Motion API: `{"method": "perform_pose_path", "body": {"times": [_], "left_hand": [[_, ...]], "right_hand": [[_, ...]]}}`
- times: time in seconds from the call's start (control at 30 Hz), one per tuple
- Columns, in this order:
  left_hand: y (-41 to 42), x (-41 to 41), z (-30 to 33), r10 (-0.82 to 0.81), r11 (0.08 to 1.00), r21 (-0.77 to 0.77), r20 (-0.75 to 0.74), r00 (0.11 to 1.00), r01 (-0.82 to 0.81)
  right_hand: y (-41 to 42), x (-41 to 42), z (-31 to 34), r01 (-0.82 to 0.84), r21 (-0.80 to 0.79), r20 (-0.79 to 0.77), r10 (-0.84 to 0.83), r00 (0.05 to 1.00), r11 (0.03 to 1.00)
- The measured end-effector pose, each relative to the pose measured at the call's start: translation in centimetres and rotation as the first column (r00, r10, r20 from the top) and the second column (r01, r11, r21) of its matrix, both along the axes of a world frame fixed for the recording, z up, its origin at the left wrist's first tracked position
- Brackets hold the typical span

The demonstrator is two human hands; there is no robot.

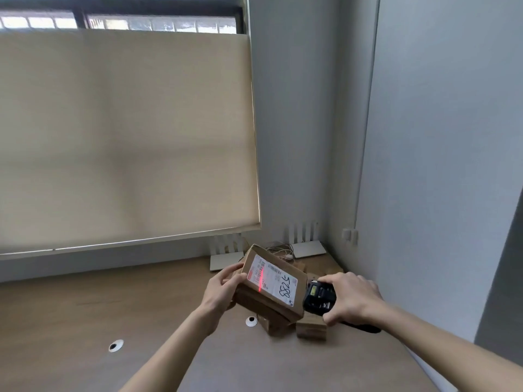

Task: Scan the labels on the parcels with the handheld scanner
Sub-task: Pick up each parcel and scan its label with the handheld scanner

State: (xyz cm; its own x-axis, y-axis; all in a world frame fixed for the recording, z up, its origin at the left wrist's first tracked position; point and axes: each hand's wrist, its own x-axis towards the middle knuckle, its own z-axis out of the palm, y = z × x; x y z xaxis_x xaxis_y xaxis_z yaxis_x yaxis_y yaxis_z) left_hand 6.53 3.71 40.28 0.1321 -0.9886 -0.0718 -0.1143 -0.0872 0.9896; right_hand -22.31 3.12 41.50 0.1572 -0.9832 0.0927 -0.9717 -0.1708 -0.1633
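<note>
Behind raised parcel (271, 281), cables and small boxes half hidden, hard to make out; label (273, 278) print blurred, only handwritten 5288 legible. Left hand (219, 291) grips parcel's left end, tilting it above brown desk (70, 321). Right hand (349, 298) curled round black scanner (318, 298), red line crossing label. More parcels (310, 331) on desk beneath. Beige blind (124, 137), grey corner walls
</note>
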Motion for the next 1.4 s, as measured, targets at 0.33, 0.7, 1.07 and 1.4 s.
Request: {"method": "perform_pose_path", "body": {"times": [0.33, 0.7, 1.07, 1.4], "left_hand": [[5.3, 3.0, -0.2, 0.100, 0.994, -0.039, -0.018, 0.995, -0.101], [14.4, 14.5, -0.2, 0.273, 0.960, -0.046, -0.082, 0.959, -0.277], [36.1, 36.8, -0.3, 0.506, 0.861, 0.047, -0.183, 0.843, -0.506], [61.3, 52.0, -3.9, 0.806, 0.590, 0.076, -0.108, 0.582, -0.804]], "right_hand": [[2.4, 3.6, 1.2, -0.081, 0.017, 0.005, 0.081, 0.997, 0.997], [7.0, 16.1, 2.2, -0.248, 0.089, 0.107, 0.238, 0.965, 0.965], [19.5, 41.7, 1.2, -0.665, 0.249, 0.567, 0.451, 0.689, 0.704], [36.4, 65.9, -2.3, -0.899, 0.227, 0.592, 0.680, 0.433, 0.375]]}}
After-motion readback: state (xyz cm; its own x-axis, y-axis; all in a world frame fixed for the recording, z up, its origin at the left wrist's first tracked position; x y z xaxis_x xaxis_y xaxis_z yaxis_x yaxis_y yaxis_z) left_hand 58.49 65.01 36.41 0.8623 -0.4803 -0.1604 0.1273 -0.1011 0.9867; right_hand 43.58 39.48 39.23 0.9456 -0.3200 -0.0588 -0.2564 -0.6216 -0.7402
